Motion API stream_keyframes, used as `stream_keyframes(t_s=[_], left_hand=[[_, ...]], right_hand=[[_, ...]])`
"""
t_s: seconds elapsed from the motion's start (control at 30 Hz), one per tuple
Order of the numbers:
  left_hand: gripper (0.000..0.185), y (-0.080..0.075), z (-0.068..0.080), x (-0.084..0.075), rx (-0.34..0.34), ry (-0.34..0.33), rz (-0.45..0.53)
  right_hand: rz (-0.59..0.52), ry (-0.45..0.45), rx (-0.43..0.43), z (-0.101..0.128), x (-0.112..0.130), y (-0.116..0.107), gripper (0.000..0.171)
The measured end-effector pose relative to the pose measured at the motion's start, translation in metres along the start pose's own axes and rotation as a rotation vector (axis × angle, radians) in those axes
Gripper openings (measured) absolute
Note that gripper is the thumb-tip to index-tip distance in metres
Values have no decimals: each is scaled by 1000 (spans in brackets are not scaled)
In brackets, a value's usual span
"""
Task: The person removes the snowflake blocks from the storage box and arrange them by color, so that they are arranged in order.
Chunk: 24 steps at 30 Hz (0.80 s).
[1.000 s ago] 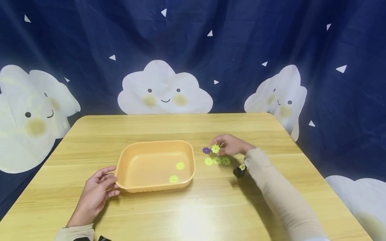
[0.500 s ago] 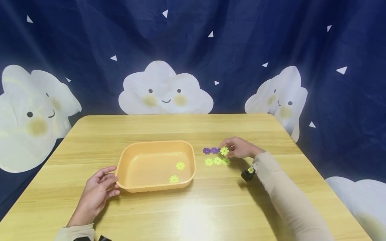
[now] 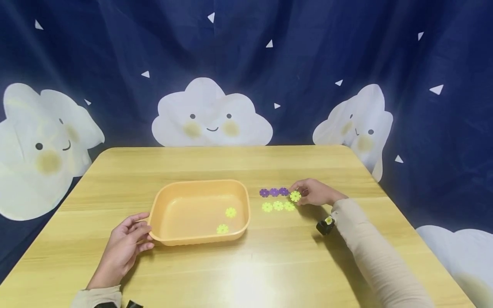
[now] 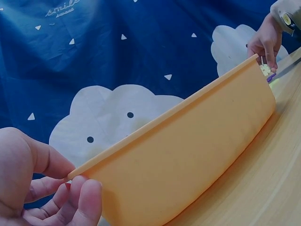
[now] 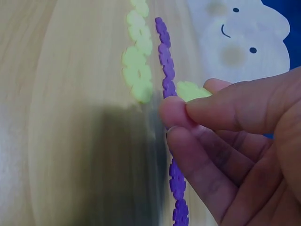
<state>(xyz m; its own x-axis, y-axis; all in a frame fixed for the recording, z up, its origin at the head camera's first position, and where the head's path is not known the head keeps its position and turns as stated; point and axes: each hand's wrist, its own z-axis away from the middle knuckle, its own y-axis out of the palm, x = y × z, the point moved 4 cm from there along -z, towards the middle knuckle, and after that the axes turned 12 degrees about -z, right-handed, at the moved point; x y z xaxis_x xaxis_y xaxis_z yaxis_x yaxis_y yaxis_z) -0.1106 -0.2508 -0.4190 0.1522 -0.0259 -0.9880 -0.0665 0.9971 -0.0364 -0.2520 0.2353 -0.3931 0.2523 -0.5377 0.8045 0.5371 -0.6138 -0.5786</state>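
Observation:
My left hand (image 3: 125, 244) pinches the left rim of an orange plastic tray (image 3: 185, 240); the left wrist view shows the thumb and fingers at that rim. Two yellow flower-shaped pieces, one of them nearer (image 3: 222, 229), lie inside. To the right of the tray, my right hand (image 3: 316, 191) pinches a yellow flower-shaped piece (image 3: 295, 196) just above the table. A row of purple flower-shaped pieces (image 3: 274, 192) runs beside it. In the right wrist view, purple pieces (image 5: 177, 181) continue past the fingers, which hide part of the row.
A row of yellow flower-shaped pieces (image 3: 278, 205) lies just nearer than the purple row. All stand on a light wooden table (image 3: 200, 273). Behind its far edge hangs a dark blue curtain (image 3: 300, 64) with printed clouds.
My right hand has moved right along the purple row with the yellow piece, so more purple pieces show behind it. My left hand and the tray stay put.

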Motion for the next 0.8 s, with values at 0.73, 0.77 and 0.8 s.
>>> stream_keyframes(t_s=[0.73,0.77,0.8], left_hand=[[28,0,-1,0,6,10,29],[28,0,-2,0,6,11,32],[28,0,-2,0,5,13,34]], right_hand=[[93,34,87,8,-10,2,38],[89,51,89,9,-11,3,38],[80,65,92,9,-11,3,38]])
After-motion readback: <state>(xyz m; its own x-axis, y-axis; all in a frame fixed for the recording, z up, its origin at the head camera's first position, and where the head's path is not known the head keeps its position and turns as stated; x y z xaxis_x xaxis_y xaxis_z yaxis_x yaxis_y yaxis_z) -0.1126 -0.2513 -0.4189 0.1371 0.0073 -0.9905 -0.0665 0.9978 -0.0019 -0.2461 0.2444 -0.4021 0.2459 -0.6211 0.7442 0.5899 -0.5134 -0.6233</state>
